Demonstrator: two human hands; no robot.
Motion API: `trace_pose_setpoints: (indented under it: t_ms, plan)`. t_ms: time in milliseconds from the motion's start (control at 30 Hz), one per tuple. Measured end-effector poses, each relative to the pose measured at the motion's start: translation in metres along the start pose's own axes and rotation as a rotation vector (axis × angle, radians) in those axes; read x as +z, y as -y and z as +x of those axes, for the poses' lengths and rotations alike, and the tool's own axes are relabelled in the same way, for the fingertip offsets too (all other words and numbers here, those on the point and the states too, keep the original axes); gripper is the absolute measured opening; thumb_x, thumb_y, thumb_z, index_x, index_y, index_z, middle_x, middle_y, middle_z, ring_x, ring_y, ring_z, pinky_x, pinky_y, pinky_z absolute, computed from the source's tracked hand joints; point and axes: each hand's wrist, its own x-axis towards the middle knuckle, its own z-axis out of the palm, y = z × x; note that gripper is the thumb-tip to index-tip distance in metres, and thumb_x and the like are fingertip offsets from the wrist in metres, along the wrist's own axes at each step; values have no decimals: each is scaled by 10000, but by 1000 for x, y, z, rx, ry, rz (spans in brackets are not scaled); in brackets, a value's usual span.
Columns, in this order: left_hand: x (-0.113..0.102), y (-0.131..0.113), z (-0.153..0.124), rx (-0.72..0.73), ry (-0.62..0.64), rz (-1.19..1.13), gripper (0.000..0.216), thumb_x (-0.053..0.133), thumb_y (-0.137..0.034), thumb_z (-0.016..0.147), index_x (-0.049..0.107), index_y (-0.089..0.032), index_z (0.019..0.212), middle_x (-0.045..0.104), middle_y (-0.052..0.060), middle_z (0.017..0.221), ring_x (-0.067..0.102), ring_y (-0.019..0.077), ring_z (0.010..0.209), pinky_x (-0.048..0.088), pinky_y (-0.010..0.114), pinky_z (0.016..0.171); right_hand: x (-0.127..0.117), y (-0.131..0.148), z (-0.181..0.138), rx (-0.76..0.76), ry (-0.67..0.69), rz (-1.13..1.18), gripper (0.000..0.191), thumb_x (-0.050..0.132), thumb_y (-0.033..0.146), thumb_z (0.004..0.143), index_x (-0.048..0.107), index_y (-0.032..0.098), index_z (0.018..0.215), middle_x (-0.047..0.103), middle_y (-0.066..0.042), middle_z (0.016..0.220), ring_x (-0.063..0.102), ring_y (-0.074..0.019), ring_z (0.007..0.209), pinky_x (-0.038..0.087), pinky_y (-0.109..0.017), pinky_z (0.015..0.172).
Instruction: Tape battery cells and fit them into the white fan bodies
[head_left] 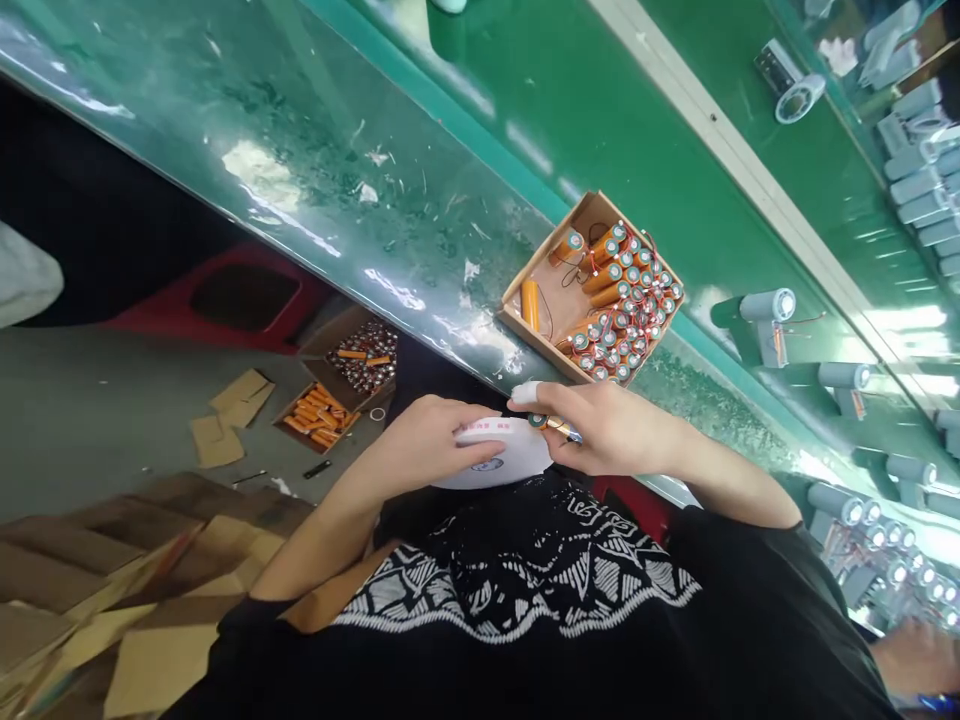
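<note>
My left hand grips a white rounded piece with red print along its edge and a small dark round mark; I cannot tell whether it is a sheet or a roll. My right hand, with white wrapping on one fingertip, holds a battery cell between its fingers, its green end facing the white piece. Both hands are close together in front of my body. Just beyond them, a cardboard box holds many orange battery cells with thin wires, most standing, one lying on its side.
The box rests on the green workbench. A green conveyor beyond carries grey-white device housings. On the floor at left are a box of orange cells, another box and flattened cardboard. A red stool stands nearby.
</note>
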Motion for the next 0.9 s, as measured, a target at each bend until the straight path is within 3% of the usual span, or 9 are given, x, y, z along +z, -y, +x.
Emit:
trace_pose_setpoints:
  t_ms: [133, 200, 367, 500, 667, 733, 800, 900]
  plan:
    - [3, -2, 9, 23, 58, 151, 312, 699, -502, 958, 845, -229, 999, 835, 53, 914, 755, 236, 806, 502, 306, 750, -9, 11, 13, 28, 255, -177, 460, 544, 108, 990, 522, 135, 1449, 771, -70, 935, 675, -191, 706, 512, -300, 632]
    - [3, -2, 12, 16, 61, 206, 318, 702, -509, 958, 838, -222, 957, 823, 61, 867, 747, 242, 777, 491, 310, 720, -7, 12, 14, 46, 285, -177, 470, 550, 98, 991, 522, 123, 1459, 777, -88, 965, 686, -202, 728, 521, -313, 647]
    - [2, 1, 10, 40, 51, 169, 296, 672, -476, 991, 845, -237, 1017, 845, 36, 947, 764, 205, 828, 503, 278, 756, 5, -6, -9, 87, 86, -37, 459, 603, 235, 1083, 524, 114, 1519, 791, -161, 1197, 776, -246, 983, 630, -373, 848]
    - [2, 7, 10, 20, 73, 144, 294, 698, -473, 977, 858, -238, 1053, 850, 37, 952, 765, 198, 828, 489, 266, 747, 30, -18, -26, 256, -16, 148, 302, 668, 222, 1051, 716, 198, 1348, 836, -80, 1063, 809, -221, 927, 652, -356, 893]
    - [8, 15, 9, -21, 59, 111, 293, 723, -470, 962, 859, -224, 1043, 846, 39, 924, 757, 199, 796, 472, 283, 747, 93, -8, -40, 577, -501, 767, 466, 801, 403, 957, 724, 242, 1387, 843, -89, 1219, 828, -264, 1118, 697, -425, 988]
    - [9, 16, 9, -3, 92, 90, 285, 728, -469, 955, 855, -225, 1032, 844, 39, 918, 763, 201, 800, 474, 281, 742, 108, -2, -46, 643, -622, 858, 480, 801, 426, 955, 727, 245, 1394, 843, -89, 1230, 827, -274, 1132, 705, -439, 987]
    - [9, 15, 10, 19, 124, 85, 277, 721, -458, 954, 851, -227, 1035, 847, 45, 938, 773, 207, 824, 478, 281, 746, 109, 1, -49, 625, -592, 745, 398, 780, 384, 982, 763, 256, 1358, 838, -82, 1250, 825, -273, 1136, 691, -441, 1023]
    - [6, 8, 17, 51, 177, 118, 248, 698, -441, 949, 836, -235, 956, 836, 39, 901, 758, 206, 802, 458, 285, 719, 91, -2, -49, 429, -410, 463, 243, 717, 312, 1041, 821, 255, 1252, 845, -78, 1221, 825, -259, 1103, 673, -424, 1032]
